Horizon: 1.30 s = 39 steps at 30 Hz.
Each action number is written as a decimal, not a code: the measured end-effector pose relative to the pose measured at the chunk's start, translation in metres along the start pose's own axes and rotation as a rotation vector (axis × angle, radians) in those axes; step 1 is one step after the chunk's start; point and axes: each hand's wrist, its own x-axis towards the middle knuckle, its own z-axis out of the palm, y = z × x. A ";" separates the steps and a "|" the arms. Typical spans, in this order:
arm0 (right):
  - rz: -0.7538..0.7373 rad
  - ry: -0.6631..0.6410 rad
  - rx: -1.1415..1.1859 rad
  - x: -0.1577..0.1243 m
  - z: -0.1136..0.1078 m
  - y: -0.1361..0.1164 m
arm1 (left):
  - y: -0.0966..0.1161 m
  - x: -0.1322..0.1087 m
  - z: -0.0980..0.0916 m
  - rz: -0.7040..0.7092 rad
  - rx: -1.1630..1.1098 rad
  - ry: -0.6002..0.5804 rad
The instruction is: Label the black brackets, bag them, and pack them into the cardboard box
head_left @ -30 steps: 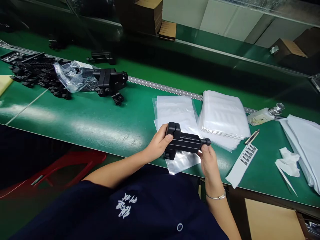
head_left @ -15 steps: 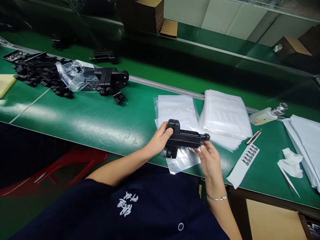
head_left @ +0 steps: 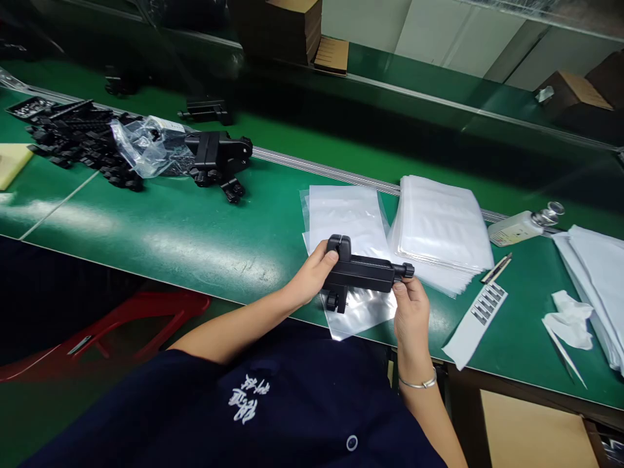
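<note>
A black plastic clamp-like device (head_left: pixel 365 273) is held nearly level above the front part of the green table. My left hand (head_left: pixel 314 270) is closed round its left end, thumb on top. At the right end, near a small knob, the fingers of my right hand (head_left: pixel 412 305) pinch the device. Beneath it lie clear plastic bags (head_left: pixel 346 211). Just to the right rests a thick stack of white translucent bags (head_left: pixel 441 224).
Black parts (head_left: pixel 82 140) are heaped at the left, beside a clear bag (head_left: pixel 151 146) and another black device (head_left: pixel 217 159). On the right are a bottle (head_left: pixel 519 227), a label strip (head_left: pixel 475 325), tweezers (head_left: pixel 565 351) and crumpled tissue (head_left: pixel 570 318). A red chair (head_left: pixel 170 305) stands below left.
The device has turned slightly, and its knobbed right end now sticks out a little further right. My right hand's fingers have drawn closer together at that end. My left hand keeps its grip.
</note>
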 end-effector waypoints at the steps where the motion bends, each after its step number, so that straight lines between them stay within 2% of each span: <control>1: 0.001 0.017 -0.015 0.000 -0.001 0.000 | 0.000 0.000 0.001 0.032 0.014 0.002; 4: -0.051 0.016 -0.086 -0.003 -0.003 -0.006 | 0.002 0.005 0.003 0.029 -0.071 0.027; 7: -0.216 -0.063 -0.164 -0.014 0.001 -0.014 | 0.008 0.019 0.004 -0.175 -0.342 0.200; 10: -0.469 -0.226 -0.326 -0.028 0.009 -0.018 | 0.017 0.033 0.005 -0.345 -0.583 0.367; 13: -0.595 -0.349 -0.403 -0.039 0.013 -0.020 | 0.022 0.038 0.008 -0.412 -0.665 0.362; 15: -0.509 -0.279 -0.311 -0.040 0.010 -0.023 | 0.021 0.035 0.012 -0.414 -0.615 0.339; 18: -0.182 -0.093 0.045 -0.033 0.001 -0.026 | 0.017 0.023 0.021 -0.287 -0.402 0.222; 21: 0.114 0.013 0.343 -0.021 -0.009 -0.018 | 0.020 0.008 0.029 -0.081 -0.153 -0.078; 24: 0.286 0.049 0.495 -0.015 -0.015 -0.002 | 0.031 -0.001 0.033 -0.014 -0.003 -0.452; 26: 0.356 -0.002 0.556 -0.017 -0.014 0.008 | 0.036 -0.001 0.037 -0.013 0.082 -0.545; 30: 0.408 -0.046 0.567 -0.028 -0.005 0.019 | 0.037 0.015 0.051 0.000 0.175 -0.405; 32: 0.401 -0.032 0.565 -0.032 -0.003 0.020 | 0.039 0.021 0.056 -0.005 0.182 -0.400; 35: 0.318 0.005 0.554 -0.034 -0.013 0.020 | 0.047 0.019 0.053 0.044 0.208 -0.486; 39: 0.064 0.087 0.476 -0.038 -0.042 0.014 | 0.055 0.004 0.036 0.226 0.409 -0.674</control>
